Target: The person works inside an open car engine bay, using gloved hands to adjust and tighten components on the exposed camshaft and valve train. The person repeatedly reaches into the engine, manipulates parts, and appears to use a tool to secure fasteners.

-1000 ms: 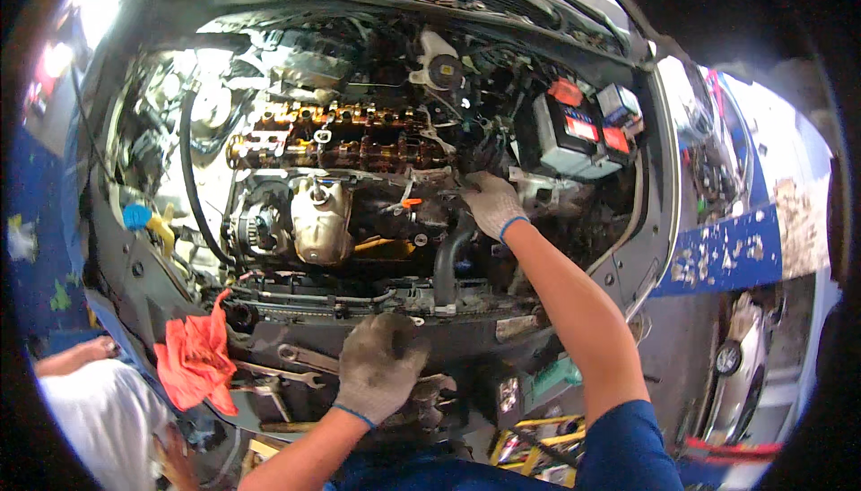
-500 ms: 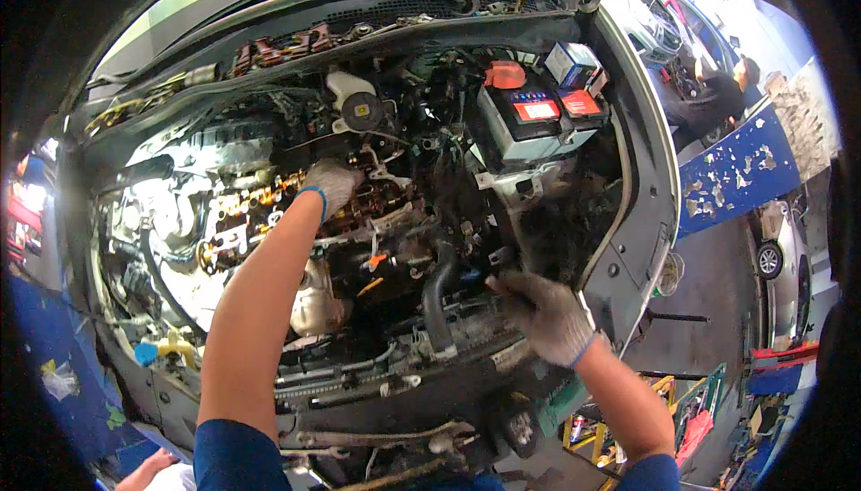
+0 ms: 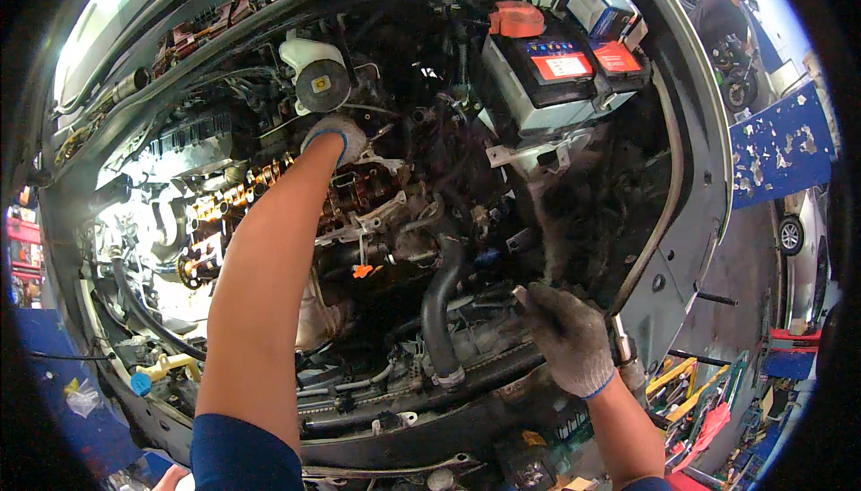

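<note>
- Find the gloved left hand (image 3: 339,137) far into the engine bay, just on the near side of the white reservoir (image 3: 309,54) and its round dark cap (image 3: 324,86).
- Cannot tell the left grip: fingers hidden beyond the wrist and the back of the glove, perhaps curled, perhaps spread, carrying something or bare.
- Note the oily camshafts (image 3: 366,191), uncovered on the engine top, below the left hand and to both sides of the left forearm (image 3: 269,285).
- See the gloved right hand (image 3: 569,337) over the front of the bay, to the right of the black hose (image 3: 439,312), fingers partly bent. Possibly pinching something small, but too dark there to say; likewise cannot tell how far apart fingers and thumb.
- For a clean reach, raise the left forearm clear of the camshafts and of the orange clip (image 3: 362,271).
- Work the left fingertips by feel, slowly, or lean over for a better line of sight past the wrist.
- Carry nothing loose across the uncovered engine top.
- Brace the right hand on something solid, well apart from the battery (image 3: 563,87).
</note>
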A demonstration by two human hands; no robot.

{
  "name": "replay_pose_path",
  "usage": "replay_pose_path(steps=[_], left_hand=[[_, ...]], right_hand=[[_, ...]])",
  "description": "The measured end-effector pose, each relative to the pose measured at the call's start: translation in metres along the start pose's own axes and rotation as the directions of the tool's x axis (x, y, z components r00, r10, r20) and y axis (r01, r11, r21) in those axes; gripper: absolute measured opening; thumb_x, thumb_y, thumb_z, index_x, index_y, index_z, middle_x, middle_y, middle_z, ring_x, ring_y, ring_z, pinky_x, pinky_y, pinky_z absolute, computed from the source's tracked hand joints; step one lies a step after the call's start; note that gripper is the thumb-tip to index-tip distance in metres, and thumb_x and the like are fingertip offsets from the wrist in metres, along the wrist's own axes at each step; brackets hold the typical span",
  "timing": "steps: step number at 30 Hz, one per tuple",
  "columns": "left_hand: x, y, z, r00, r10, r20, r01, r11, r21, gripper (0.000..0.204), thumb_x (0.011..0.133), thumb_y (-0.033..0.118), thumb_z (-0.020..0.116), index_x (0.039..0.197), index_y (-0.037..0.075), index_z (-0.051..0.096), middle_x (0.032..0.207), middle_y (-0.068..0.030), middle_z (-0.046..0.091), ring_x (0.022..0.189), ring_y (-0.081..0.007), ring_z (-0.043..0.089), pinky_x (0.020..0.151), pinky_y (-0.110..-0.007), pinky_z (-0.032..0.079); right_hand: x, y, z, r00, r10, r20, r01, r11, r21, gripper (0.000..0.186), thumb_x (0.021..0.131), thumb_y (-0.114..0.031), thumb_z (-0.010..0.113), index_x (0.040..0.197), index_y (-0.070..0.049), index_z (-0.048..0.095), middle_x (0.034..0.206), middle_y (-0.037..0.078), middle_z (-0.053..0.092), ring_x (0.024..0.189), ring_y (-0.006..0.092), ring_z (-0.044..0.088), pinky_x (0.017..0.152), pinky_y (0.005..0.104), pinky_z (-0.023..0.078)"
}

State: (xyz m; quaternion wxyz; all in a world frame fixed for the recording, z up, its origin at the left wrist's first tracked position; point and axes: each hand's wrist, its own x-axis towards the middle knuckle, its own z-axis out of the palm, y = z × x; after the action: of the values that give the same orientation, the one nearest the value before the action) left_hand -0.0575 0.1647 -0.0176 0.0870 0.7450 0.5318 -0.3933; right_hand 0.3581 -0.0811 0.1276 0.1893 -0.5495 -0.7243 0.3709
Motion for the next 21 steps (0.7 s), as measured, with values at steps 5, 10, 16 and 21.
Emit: replay_pose_path(steps=[5,10,16,21], left_hand=[[0.024,-0.012,0.015,0.998,0.058,0.018,-0.06,0.996,0.067,0.028,0.093,0.014,0.07,0.118,0.006,0.08,0.122,-0.0157,0.078,0.116,-0.0341,0.073,0.091,-0.049,0.063],[0.054,-0.018,0.032,1.0,-0.001,0.019,0.002,0.997,-0.082,0.033,0.085,0.01,0.071,0.115,0.01,0.084,0.125,-0.0196,0.077,0.115,-0.0385,0.073,0.093,-0.051,0.061],[0.084,-0.032,0.057,0.965,0.251,0.072,-0.261,0.931,0.253,0.025,0.083,0.011,0.075,0.106,0.009,0.085,0.113,-0.0158,0.08,0.101,-0.0353,0.075,0.086,-0.046,0.062],[0.062,-0.024,0.045,0.992,0.122,0.043,-0.125,0.988,0.091,0.03,0.105,0.017,0.055,0.118,0.005,0.08,0.126,-0.0119,0.076,0.114,-0.0324,0.073,0.099,-0.038,0.059]], right_hand=[[0.003,0.004,0.007,0.999,-0.046,-0.026,0.046,0.999,0.023,0.034,0.094,-0.003,0.072,0.127,-0.007,0.075,0.113,0.02,0.075,0.101,0.0366,0.075,0.087,0.0415,0.06],[0.006,0.003,0.009,0.993,-0.117,-0.005,0.116,0.992,-0.046,0.035,0.092,-0.003,0.074,0.127,-0.008,0.076,0.114,0.02,0.075,0.1,0.0375,0.075,0.086,0.0413,0.061],[0.007,-0.006,0.006,0.999,-0.023,0.032,0.026,0.996,-0.085,0.034,0.094,-0.008,0.073,0.127,-0.01,0.076,0.116,0.019,0.075,0.103,0.0377,0.074,0.088,0.0425,0.06],[0.009,-0.007,0.006,0.999,-0.049,0.018,0.05,0.996,-0.079,0.032,0.095,-0.009,0.073,0.127,-0.01,0.076,0.116,0.02,0.075,0.102,0.0385,0.074,0.088,0.0427,0.06]])
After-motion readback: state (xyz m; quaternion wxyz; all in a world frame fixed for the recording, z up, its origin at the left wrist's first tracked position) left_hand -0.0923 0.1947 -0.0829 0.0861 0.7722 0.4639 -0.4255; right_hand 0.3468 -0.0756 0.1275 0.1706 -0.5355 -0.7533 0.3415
